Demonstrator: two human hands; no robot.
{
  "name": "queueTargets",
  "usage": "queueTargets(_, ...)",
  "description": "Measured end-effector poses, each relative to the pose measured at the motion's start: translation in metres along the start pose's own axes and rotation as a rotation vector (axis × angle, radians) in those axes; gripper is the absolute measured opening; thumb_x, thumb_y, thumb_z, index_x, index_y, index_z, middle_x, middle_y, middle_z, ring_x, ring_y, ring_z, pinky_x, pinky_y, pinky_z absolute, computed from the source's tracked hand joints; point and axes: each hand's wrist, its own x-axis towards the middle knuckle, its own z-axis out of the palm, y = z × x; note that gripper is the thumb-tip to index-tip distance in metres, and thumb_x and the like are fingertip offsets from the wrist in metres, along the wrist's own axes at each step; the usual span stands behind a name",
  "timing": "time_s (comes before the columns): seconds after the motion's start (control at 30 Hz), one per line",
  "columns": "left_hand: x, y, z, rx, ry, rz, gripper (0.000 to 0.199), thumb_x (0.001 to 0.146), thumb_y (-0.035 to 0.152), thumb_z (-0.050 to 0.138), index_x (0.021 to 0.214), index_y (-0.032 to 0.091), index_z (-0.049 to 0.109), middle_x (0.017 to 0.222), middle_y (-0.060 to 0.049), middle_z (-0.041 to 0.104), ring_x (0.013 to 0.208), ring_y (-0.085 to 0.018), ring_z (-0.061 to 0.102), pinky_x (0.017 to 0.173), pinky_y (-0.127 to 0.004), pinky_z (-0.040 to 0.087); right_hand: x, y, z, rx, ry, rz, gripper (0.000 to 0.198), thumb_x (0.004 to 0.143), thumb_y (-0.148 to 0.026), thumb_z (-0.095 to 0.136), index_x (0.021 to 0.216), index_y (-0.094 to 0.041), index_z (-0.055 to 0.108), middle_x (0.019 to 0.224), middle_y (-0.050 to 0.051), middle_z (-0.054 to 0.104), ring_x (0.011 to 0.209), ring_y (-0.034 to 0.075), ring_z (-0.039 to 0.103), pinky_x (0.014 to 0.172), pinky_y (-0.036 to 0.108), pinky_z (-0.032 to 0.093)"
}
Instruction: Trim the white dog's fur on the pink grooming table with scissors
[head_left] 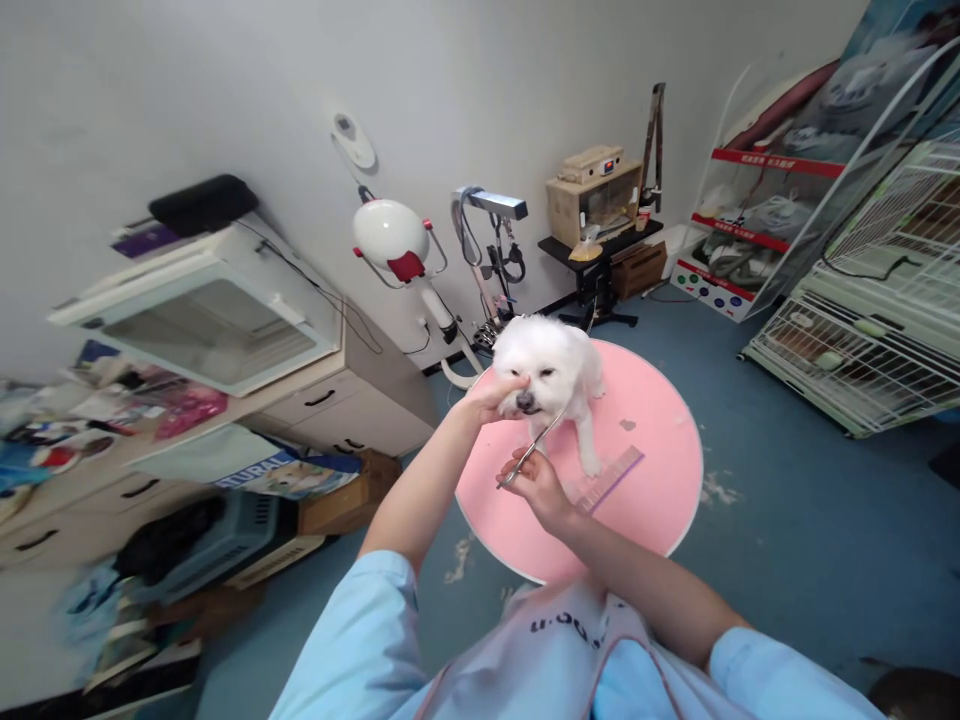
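Note:
A white fluffy dog sits on a round pink grooming table, facing me. My left hand is closed on the side of the dog's muzzle, its thumb near the nose; the other fingers are partly hidden. In my right hand is a pair of thin metal scissors. Their blades point up and right, close to the fur below the dog's mouth. A flat strip with a purple edge lies on the table beside the dog's front paw, and a small grey tuft lies behind it.
A white lamp-like device on an arm stands behind the table. To the left are a drawer cabinet and a glass-fronted white box. Wire cages and a shelf rack stand at right. Hair clumps lie on the floor.

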Motion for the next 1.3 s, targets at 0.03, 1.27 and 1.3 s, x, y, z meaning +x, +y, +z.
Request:
queueTargets(0.03,0.000,-0.002,0.000,-0.002,0.008,0.010,0.041,0.073,0.029,0.085,0.103,0.012,0.064,0.075,-0.008,0.071,0.059,-0.018,0.066,0.054,-0.029,0.055,-0.006,0.001,0.003,0.026,-0.005,0.011,0.050,0.059,-0.030,0.085,0.092,-0.025,0.048,0.079,-0.003,0.065,0.081,0.018,0.065,0.084,0.039,0.052)
queueTargets(1.27,0.000,-0.030,0.002,-0.038,-0.053,0.086,0.056,0.060,0.038,0.092,0.105,0.013,0.068,0.088,-0.011,0.072,0.070,-0.019,0.068,0.059,-0.026,0.052,-0.012,-0.028,-0.046,-0.153,-0.048,0.129,0.059,0.056,-0.040,0.087,0.100,-0.025,0.049,0.081,-0.002,0.065,0.079,0.021,0.069,0.078,0.039,0.054)
queueTargets(1.3,-0.002,-0.030,0.004,-0.037,-0.054,0.089,0.058,0.060,0.039,0.092,0.106,0.013,0.068,0.089,-0.012,0.072,0.071,-0.019,0.068,0.060,-0.027,0.052,-0.012,-0.030,-0.049,-0.159,-0.052,0.116,0.057,0.058,-0.040,0.085,0.099,-0.024,0.049,0.082,-0.002,0.065,0.080,0.020,0.069,0.079,0.038,0.054)
